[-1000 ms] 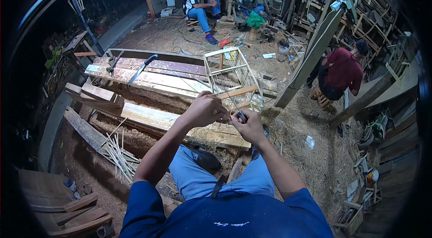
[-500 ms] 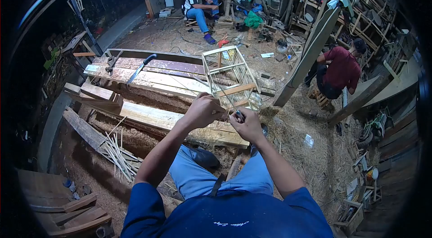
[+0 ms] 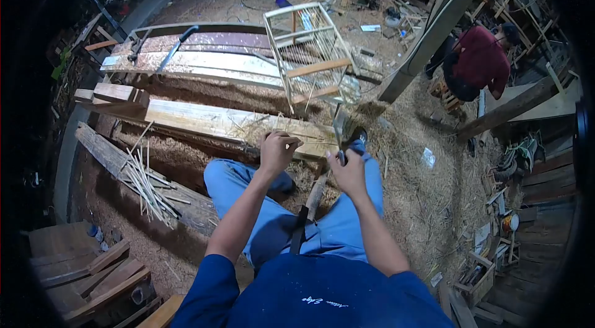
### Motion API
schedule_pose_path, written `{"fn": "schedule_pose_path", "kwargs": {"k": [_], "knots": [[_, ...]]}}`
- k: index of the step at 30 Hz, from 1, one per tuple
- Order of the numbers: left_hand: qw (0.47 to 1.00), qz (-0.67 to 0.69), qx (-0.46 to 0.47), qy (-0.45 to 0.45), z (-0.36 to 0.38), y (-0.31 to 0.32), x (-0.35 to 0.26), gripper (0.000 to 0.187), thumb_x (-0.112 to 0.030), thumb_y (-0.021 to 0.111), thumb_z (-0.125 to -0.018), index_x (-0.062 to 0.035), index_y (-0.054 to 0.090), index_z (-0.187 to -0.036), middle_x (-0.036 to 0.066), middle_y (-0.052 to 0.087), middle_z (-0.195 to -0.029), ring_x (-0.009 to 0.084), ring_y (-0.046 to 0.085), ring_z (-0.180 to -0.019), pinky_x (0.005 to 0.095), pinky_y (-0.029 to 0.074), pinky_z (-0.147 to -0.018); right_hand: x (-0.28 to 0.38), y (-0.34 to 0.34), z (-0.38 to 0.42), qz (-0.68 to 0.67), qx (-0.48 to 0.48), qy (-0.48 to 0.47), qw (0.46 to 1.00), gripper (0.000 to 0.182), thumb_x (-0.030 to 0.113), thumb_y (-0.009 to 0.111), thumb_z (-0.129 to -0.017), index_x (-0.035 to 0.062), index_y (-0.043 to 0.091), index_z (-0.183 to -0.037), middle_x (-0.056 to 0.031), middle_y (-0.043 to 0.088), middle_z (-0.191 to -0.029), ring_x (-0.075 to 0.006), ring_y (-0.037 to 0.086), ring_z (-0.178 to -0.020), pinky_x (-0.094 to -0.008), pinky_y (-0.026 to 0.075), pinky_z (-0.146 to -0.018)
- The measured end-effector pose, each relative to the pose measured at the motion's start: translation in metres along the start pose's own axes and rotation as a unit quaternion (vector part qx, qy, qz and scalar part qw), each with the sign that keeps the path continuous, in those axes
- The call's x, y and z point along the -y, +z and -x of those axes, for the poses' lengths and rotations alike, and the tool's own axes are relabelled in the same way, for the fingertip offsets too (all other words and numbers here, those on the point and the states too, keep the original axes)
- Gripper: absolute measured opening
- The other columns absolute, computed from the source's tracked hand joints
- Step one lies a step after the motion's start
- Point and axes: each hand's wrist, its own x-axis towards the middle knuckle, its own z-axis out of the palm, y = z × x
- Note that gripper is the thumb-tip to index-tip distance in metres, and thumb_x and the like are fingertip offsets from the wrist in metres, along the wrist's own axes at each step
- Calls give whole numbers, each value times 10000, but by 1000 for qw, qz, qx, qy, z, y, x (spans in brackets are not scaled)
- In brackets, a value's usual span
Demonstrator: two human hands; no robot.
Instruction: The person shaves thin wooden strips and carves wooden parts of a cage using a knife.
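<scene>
"Where's the knife (image 3: pixel 338 137), and which way does it point?"

"In the right hand (image 3: pixel 347 172), fingers wrapped around its dark handle, near the right end of the long plank (image 3: pixel 204 118). The blade points away from the person, its long axis running nearly straight up the view, toward the wooden frame (image 3: pixel 319 67)."

"And the left hand (image 3: pixel 277 153)?"

"Pinched narrow on a thin strip (image 3: pixel 317 142). That one lies crosswise, its free end pointing right, toward the blade."

"Do strip and blade touch?"

"I can't tell; the strip is too fine there."
</scene>
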Motion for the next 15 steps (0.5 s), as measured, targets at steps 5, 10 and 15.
{"fn": "schedule_pose_path", "kwargs": {"k": [5,10,15], "knots": [[998,3,-47,-51,16,57,21,124,-267,810,-871,-148,832,-898,59,731,-823,266,684,-852,444,449,-880,-52,33,32,10,31,56,998,425,351,759,-947,-20,630,-783,-174,618,-660,-326,626,-604,-462,465,-612],[994,-33,-98,-47,-4,89,44,107,-256,807,-879,-161,830,-922,30,749,-883,226,671,-898,409,420,-876,-74,63,24,18,21,72,997,384,332,698,-1002,-38,596,-992,-248,648,-879,-417,648,-794,-500,485,-716],[994,-28,-103,-20,-6,114,63,56,-219,800,-872,-177,820,-904,-1,744,-879,212,651,-912,411,402,-875,-86,87,12,-41,46,79,995,467,281,593,-1070,35,409,-1422,-216,672,-922,-373,680,-807,-486,522,-735]]}}
